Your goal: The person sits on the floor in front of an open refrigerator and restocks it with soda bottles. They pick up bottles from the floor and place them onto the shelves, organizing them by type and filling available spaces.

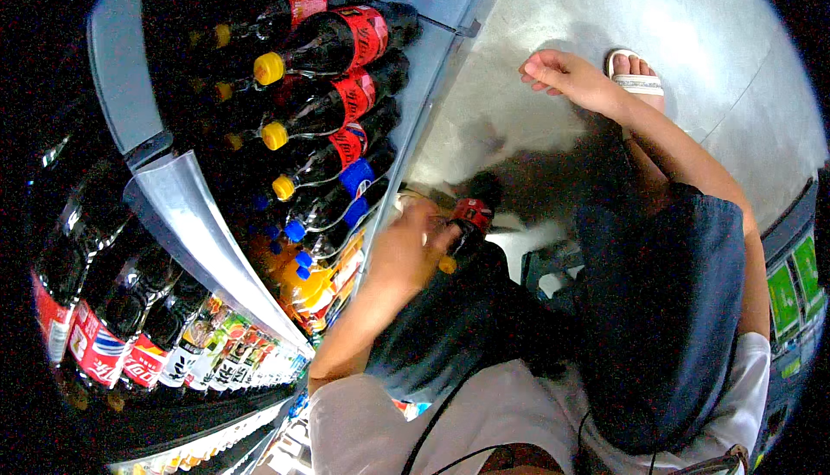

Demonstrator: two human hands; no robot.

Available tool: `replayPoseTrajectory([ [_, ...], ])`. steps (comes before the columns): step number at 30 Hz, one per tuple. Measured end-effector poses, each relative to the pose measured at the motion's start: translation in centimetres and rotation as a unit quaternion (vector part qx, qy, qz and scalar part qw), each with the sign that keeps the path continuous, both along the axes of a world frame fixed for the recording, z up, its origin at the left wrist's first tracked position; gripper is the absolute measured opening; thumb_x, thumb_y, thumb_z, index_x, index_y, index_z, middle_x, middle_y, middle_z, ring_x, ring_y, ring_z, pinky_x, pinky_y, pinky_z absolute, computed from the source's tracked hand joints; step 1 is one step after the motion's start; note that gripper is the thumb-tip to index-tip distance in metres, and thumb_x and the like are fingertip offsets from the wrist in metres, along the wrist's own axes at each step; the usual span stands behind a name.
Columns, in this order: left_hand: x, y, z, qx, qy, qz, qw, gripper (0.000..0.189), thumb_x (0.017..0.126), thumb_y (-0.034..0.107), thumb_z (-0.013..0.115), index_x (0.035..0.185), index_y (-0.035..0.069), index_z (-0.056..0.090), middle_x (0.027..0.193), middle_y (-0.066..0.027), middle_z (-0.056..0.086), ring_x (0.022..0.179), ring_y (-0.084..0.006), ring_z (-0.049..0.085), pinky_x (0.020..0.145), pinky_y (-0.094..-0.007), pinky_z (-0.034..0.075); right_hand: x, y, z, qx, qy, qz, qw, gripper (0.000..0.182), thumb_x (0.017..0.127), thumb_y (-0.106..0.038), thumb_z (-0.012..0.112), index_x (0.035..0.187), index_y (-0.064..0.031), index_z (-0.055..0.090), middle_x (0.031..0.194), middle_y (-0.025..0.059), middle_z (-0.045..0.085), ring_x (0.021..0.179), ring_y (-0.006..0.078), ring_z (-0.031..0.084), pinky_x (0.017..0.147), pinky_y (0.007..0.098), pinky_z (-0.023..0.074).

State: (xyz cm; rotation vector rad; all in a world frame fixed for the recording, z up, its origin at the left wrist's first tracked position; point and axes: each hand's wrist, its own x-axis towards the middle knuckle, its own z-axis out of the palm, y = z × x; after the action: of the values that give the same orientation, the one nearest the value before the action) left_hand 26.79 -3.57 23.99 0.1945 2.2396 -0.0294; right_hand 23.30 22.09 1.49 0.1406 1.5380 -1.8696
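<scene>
My left hand [421, 235], blurred, is around the neck of a dark soda bottle [472, 215] with a red label and a yellow cap, close to my left knee. The bottle is tilted, cap towards me. Over the floor, my right hand [557, 74] hangs with loosely bent fingers and holds nothing. To the left, several similar bottles lie in a stack, among them a yellow-capped bottle [366, 37] on top. Blue-capped bottles [356, 180] lie beside them, nearer to me.
A shelf edge [415, 131] runs between the stack and the grey floor [700, 15]. More bottles [97, 345] stand on a shelf at the lower left, behind a clear strip [214, 235]. My sandalled foot [639, 83] is beyond my right hand. Green panels [784, 300] show at the right.
</scene>
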Motion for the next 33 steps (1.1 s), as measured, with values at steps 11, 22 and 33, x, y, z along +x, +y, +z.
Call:
replayPoseTrajectory([
  [11,8.0,-6.4,-5.9,-0.030,-0.111,-0.042,0.992,0.076,0.080,0.029,0.059,0.132,0.001,0.013,0.081,-0.0247,0.061,0.066,-0.0413,0.060,0.057,-0.0472,0.050,0.6,-0.2,-1.6,0.005,0.020,-0.022,1.000,0.045,0.086,-0.050,0.049,0.100,-0.0075,0.055,0.091,0.0011,0.059,0.080,0.0101,0.053,0.068,0.0246,0.0426],
  [22,-1.4,1.0,-0.1,0.116,0.029,0.026,0.993,0.033,0.077,0.022,0.065,0.093,0.007,0.040,0.067,-0.0177,0.057,0.062,-0.0383,0.058,0.053,-0.0439,0.044,0.6,-1.0,3.9,-0.002,0.269,0.138,0.953,0.071,0.068,-0.026,0.072,0.128,-0.0066,0.039,0.124,0.0110,0.047,0.113,0.0264,0.045,0.097,0.0378,0.0355],
  [33,-11.4,6.3,-5.3,0.252,0.151,0.113,0.949,0.023,0.080,0.021,0.064,0.088,0.008,0.047,0.063,0.0011,0.048,0.054,-0.0084,0.046,0.047,-0.0230,0.039,-2.9,-0.9,3.5,0.146,0.460,-0.075,0.873,0.073,0.053,-0.028,0.079,0.115,-0.0058,0.047,0.103,0.0146,0.058,0.096,0.0343,0.055,0.087,0.0405,0.0428],
])
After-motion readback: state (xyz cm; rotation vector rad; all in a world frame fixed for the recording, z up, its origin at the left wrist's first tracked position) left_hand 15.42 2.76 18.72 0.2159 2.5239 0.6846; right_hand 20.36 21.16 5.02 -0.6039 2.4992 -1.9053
